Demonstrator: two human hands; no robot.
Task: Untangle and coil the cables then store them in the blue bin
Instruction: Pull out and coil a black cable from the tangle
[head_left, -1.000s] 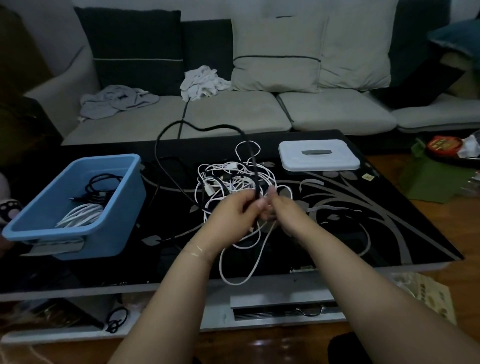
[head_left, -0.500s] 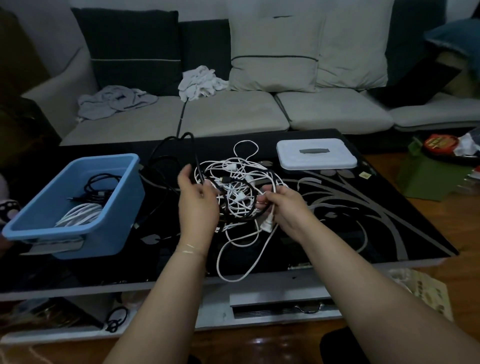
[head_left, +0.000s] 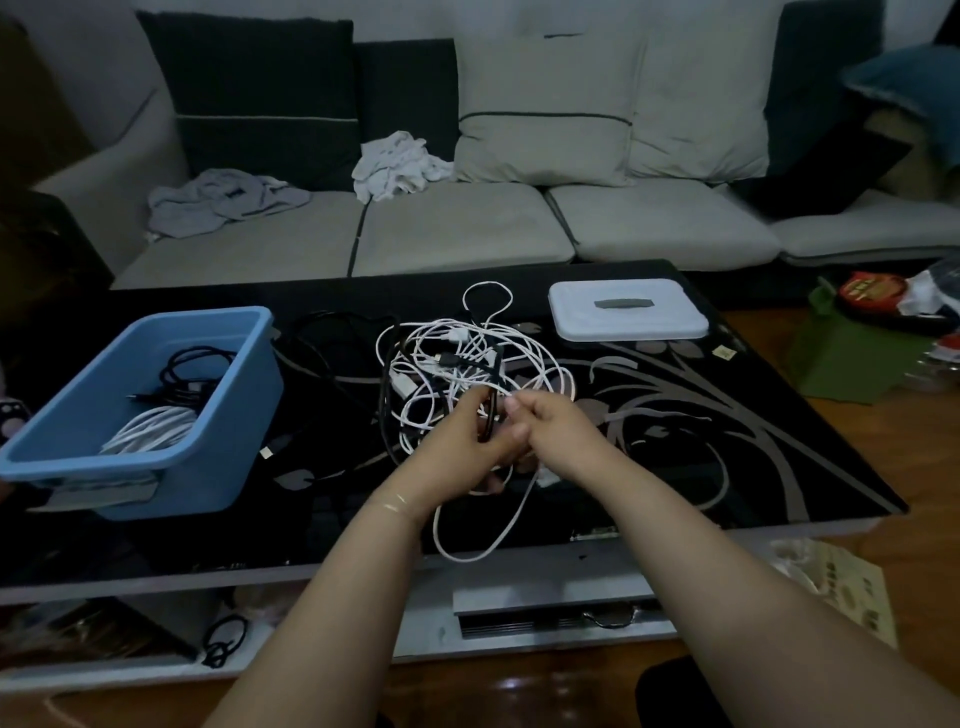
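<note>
A tangle of white cables (head_left: 467, 358) mixed with a black cable (head_left: 384, 395) lies in the middle of the black glass table (head_left: 727, 441). My left hand (head_left: 462, 441) grips a coiled stretch of the black cable at the tangle's near edge. Touching it on the right, my right hand (head_left: 545, 426) pinches the same strands with curled fingers. A white loop (head_left: 467, 540) hangs toward the table's front edge. The blue bin (head_left: 208, 457) stands at the left and holds a coiled black cable (head_left: 187, 379) and a coiled white cable (head_left: 150, 431).
A white lid (head_left: 628, 312) lies at the back right of the table. A grey sofa with cushions and crumpled cloths (head_left: 400, 166) stands behind it. Bags and packets (head_left: 872, 312) sit on the floor at the right; a small black cable (head_left: 223, 644) lies on the shelf below.
My left hand has come back from the left to meet my right hand. The raised black cable loop has dropped flat onto the table beside the bin.
</note>
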